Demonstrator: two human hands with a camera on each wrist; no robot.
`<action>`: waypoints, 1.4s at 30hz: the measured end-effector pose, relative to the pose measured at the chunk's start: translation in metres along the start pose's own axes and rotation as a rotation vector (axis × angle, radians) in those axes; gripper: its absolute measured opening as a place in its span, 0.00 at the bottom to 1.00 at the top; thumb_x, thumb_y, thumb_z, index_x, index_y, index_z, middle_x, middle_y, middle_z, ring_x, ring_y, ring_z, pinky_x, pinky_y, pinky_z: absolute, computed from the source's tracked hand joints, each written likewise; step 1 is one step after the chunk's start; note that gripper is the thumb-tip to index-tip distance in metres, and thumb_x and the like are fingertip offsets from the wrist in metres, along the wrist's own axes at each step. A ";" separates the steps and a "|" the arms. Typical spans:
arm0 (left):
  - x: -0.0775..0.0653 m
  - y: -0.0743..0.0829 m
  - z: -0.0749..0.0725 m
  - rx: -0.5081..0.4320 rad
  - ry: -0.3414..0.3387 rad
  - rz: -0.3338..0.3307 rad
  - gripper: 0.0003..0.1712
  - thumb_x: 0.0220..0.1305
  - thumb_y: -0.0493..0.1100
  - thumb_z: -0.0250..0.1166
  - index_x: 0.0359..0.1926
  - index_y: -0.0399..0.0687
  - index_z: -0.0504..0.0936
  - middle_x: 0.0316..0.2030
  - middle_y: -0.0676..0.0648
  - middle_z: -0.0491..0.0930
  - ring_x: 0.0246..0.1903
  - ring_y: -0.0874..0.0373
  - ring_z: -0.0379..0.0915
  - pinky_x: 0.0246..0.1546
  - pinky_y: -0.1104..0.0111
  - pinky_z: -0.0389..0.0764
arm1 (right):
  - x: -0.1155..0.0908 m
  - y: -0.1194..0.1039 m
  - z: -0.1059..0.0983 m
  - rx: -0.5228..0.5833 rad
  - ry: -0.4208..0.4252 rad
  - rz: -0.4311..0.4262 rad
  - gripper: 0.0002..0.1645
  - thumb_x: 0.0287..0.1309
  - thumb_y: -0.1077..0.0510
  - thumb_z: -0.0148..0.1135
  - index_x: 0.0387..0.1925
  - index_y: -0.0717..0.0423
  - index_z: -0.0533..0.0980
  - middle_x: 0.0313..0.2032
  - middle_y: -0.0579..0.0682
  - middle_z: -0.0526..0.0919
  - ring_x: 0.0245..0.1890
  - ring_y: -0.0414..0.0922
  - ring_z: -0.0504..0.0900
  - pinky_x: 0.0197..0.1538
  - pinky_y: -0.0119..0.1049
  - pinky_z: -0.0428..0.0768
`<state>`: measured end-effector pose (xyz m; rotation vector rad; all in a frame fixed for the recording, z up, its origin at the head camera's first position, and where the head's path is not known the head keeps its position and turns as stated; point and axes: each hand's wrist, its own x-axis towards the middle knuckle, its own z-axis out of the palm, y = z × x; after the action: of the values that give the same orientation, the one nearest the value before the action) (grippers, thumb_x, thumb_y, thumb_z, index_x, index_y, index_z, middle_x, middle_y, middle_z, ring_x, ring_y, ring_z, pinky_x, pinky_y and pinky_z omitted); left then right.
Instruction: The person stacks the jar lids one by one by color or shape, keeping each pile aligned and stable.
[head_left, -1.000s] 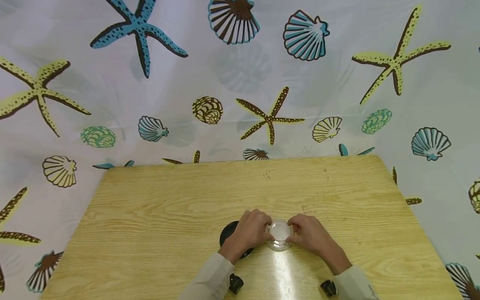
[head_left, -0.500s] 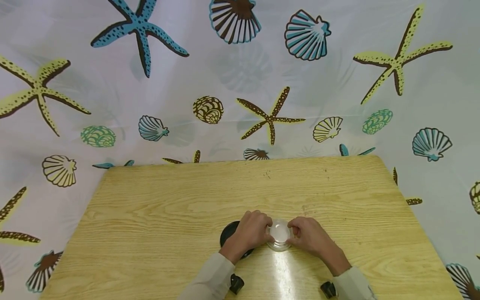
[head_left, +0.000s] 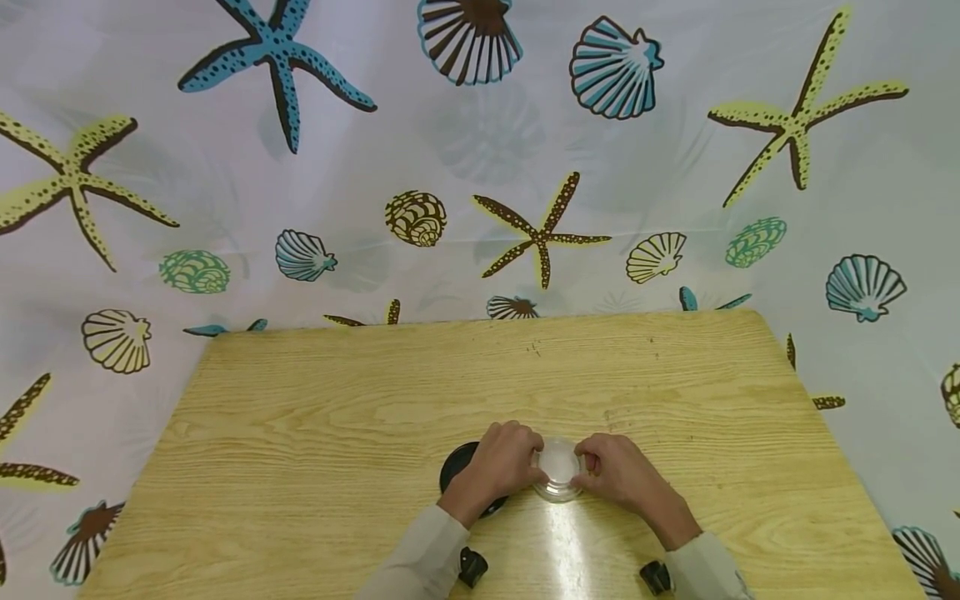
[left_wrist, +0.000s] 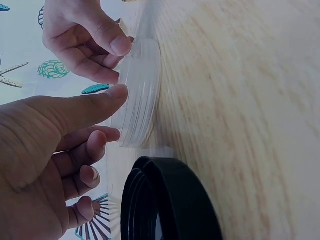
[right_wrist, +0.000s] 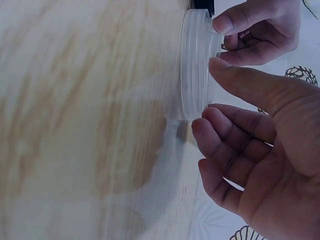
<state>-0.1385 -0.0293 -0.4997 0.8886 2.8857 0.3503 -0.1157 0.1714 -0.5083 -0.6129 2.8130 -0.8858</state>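
A clear, shallow round plastic piece with ridged sides (head_left: 559, 468) lies on the table in the head view. My left hand (head_left: 501, 460) pinches its left edge between thumb and forefinger, the other fingers loosely bent. On the opposite edge, my right hand (head_left: 622, 473) holds it the same way. From the left wrist, the plastic piece (left_wrist: 142, 95) stands out low on the wood, thumbs at its upper rim. A black round lid-like piece with a stepped rim (left_wrist: 175, 200) lies beside it, partly hidden under my left forearm in the head view.
The wooden table (head_left: 315, 417) reaches back to a white curtain (head_left: 360, 192) printed with starfish and shells. Black camera mounts (head_left: 472, 567) hang at both wrists near the pale sleeves (head_left: 420, 550).
The right hand has shifted very slightly downward since a second ago. Both hands keep their hold on the clear plastic piece, which stays in place.
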 end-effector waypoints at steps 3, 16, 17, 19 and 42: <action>-0.001 0.000 0.000 -0.020 -0.003 -0.002 0.18 0.44 0.55 0.76 0.34 0.52 0.87 0.27 0.55 0.83 0.26 0.61 0.72 0.30 0.69 0.69 | 0.000 0.000 0.000 0.002 -0.003 -0.002 0.18 0.43 0.57 0.75 0.36 0.62 0.81 0.22 0.43 0.75 0.23 0.32 0.66 0.28 0.25 0.67; -0.001 0.002 0.001 -0.043 -0.014 -0.036 0.17 0.44 0.55 0.76 0.32 0.51 0.87 0.21 0.57 0.77 0.23 0.63 0.66 0.28 0.70 0.63 | 0.000 0.000 0.001 -0.006 -0.006 0.001 0.16 0.44 0.57 0.74 0.36 0.61 0.81 0.21 0.40 0.74 0.22 0.32 0.66 0.28 0.26 0.68; -0.001 0.002 0.002 -0.044 -0.017 -0.040 0.17 0.44 0.55 0.76 0.33 0.51 0.87 0.20 0.56 0.77 0.23 0.63 0.66 0.28 0.70 0.63 | 0.000 0.000 0.001 -0.005 -0.005 0.006 0.16 0.44 0.57 0.74 0.35 0.61 0.81 0.21 0.40 0.73 0.22 0.32 0.66 0.28 0.26 0.67; 0.000 0.002 0.002 -0.042 -0.018 -0.046 0.17 0.44 0.55 0.76 0.33 0.50 0.87 0.21 0.56 0.78 0.24 0.62 0.67 0.29 0.70 0.64 | 0.001 0.000 0.001 0.000 -0.001 0.011 0.16 0.44 0.57 0.74 0.35 0.60 0.81 0.21 0.40 0.73 0.22 0.32 0.66 0.27 0.26 0.67; -0.010 -0.008 -0.011 -0.075 0.060 -0.079 0.18 0.52 0.53 0.72 0.43 0.50 0.86 0.20 0.57 0.74 0.33 0.58 0.75 0.38 0.63 0.73 | 0.004 0.004 -0.010 -0.009 0.021 0.042 0.20 0.49 0.55 0.72 0.42 0.62 0.81 0.24 0.41 0.75 0.22 0.33 0.69 0.29 0.28 0.71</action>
<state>-0.1360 -0.0433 -0.4907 0.7628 2.9299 0.4824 -0.1227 0.1778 -0.5023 -0.5462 2.8395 -0.8774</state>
